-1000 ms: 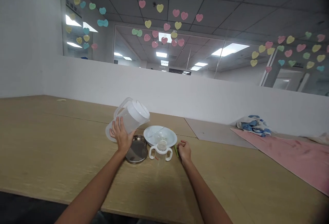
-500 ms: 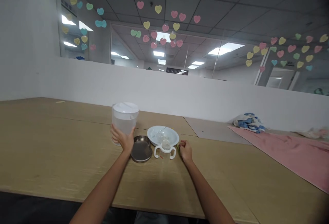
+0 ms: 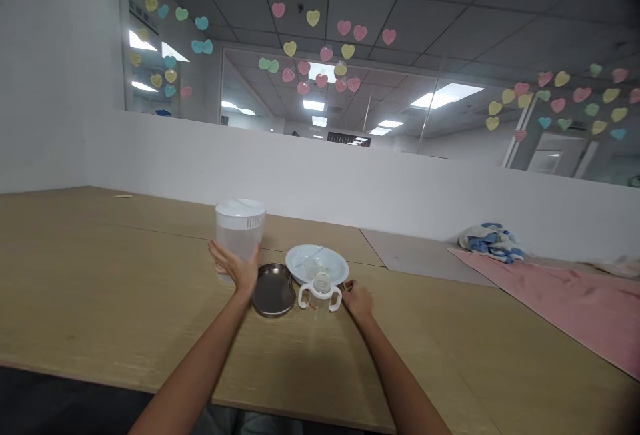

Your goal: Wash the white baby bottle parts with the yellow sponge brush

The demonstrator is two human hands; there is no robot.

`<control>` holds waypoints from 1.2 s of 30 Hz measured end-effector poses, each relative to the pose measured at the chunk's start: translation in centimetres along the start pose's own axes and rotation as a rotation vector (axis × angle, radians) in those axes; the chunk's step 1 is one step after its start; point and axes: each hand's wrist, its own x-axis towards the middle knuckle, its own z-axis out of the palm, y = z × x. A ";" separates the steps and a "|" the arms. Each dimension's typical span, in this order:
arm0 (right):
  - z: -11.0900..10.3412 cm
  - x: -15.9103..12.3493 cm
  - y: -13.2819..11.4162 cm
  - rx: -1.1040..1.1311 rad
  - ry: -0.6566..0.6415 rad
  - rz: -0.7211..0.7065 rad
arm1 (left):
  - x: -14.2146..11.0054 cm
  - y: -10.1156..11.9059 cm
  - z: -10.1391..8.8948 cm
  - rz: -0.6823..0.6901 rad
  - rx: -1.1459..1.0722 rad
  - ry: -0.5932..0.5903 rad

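My left hand [image 3: 237,265] is wrapped around the lower part of a translucent pitcher [image 3: 241,235] with a white lid and cloudy-looking walls. The pitcher stands upright; its base is partly hidden by the hand. My right hand [image 3: 358,299] has its fingers closed beside the right rim of a white dish [image 3: 296,256]. A thin green item [image 3: 345,286] shows at those fingertips, too small to name. Between the hands stands a clear baby bottle [image 3: 321,296] with two white handles and an open top. Clear pieces lie in the dish behind it.
A shallow round metal tray [image 3: 273,292] sits between the pitcher and the bottle. At the right, a pink cloth [image 3: 555,302] covers the table, with a crumpled blue-and-white cloth [image 3: 493,243] by the wall.
My right hand has moved slightly left and turned, bringing its fingers closer to the dish rim and bottle. My left hand stays on the pitcher. The whole view has shifted slightly.
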 end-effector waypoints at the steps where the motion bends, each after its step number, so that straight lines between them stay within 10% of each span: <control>1: 0.0 0.0 0.0 -0.020 -0.010 -0.003 | -0.4 0.5 -0.1 0.028 -0.028 0.073; 4: 0.0 0.0 0.0 -0.059 -0.025 -0.005 | -2.2 2.4 -0.2 0.259 -0.142 0.128; 11: -0.4 0.1 0.1 -0.037 -0.002 0.052 | -4.8 3.8 0.4 0.851 -0.080 -0.205; 36: -0.4 0.3 -0.6 0.301 0.176 0.231 | -4.2 3.1 0.6 0.999 0.030 -0.347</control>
